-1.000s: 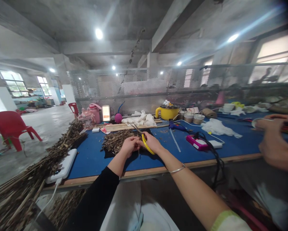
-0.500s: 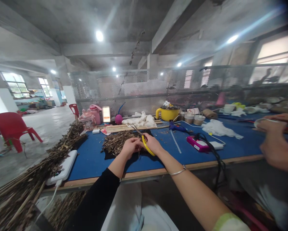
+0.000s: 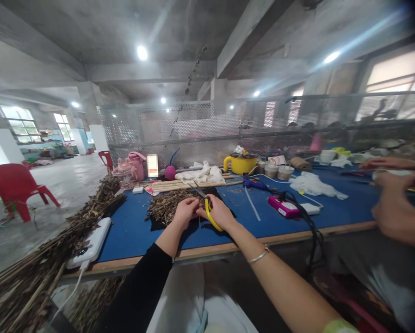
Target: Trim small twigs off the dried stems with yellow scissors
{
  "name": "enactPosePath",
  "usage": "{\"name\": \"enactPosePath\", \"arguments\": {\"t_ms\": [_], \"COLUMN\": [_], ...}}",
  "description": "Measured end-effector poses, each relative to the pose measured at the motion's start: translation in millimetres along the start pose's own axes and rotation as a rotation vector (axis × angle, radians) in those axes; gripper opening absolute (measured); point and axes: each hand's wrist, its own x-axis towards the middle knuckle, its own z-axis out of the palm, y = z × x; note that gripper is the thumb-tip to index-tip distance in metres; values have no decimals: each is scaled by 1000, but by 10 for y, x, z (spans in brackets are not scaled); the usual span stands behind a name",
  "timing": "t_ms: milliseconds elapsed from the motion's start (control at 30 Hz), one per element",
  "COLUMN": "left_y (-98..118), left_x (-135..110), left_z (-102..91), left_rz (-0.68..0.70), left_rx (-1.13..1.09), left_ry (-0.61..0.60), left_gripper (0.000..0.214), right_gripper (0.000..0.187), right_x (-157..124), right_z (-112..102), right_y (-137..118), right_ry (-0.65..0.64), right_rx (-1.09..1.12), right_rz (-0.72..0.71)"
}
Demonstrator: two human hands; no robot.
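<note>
My right hand (image 3: 219,212) is closed around a pair of scissors with yellow handles (image 3: 210,216), whose blades point up and away toward the back of the table. Close beside it, my left hand (image 3: 187,210) is pinched, its fingertips meeting those of the right hand. Whatever lies between the left fingers is too small to make out. Under and just beyond the left hand, a pile of dried brown plant stems (image 3: 164,206) rests on a black cloth (image 3: 157,225) on the blue tabletop (image 3: 131,231).
Dried stalks (image 3: 51,238) and a white power bank (image 3: 95,240) lie at the left edge. A yellow pot (image 3: 242,164), white cloth (image 3: 207,173), blue glue gun (image 3: 255,183) and magenta box (image 3: 283,206) stand farther back. Another person's hands (image 3: 396,199) work at the right.
My right hand has tilted the scissors slightly, and the fingertips of both hands have shifted a little. The other person's hands at the right have moved slightly. The view has shifted a little.
</note>
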Motion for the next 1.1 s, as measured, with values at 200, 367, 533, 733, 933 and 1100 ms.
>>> {"name": "enactPosePath", "arguments": {"t_ms": [200, 367, 533, 733, 933, 1100], "left_y": [-20, 8, 0, 13, 3, 37], "left_x": [22, -13, -11, 0, -16, -59], "left_z": [-6, 15, -1, 0, 20, 51], "left_rz": [-3, -28, 19, 92, 86, 50], "left_rx": [19, 32, 56, 99, 118, 84], "left_ry": [-19, 31, 17, 64, -30, -42], "left_gripper": [29, 33, 38, 38, 40, 45], "right_gripper": [67, 67, 67, 66, 68, 68], "right_x": [82, 193, 144, 107, 76, 62], "right_z": [8, 49, 92, 55, 20, 2], "right_y": [-49, -38, -9, -6, -12, -33], "right_ry": [-6, -34, 4, 34, 75, 77], "right_rx": [5, 40, 29, 3, 5, 1], "right_rz": [34, 25, -22, -25, -23, 8]}}
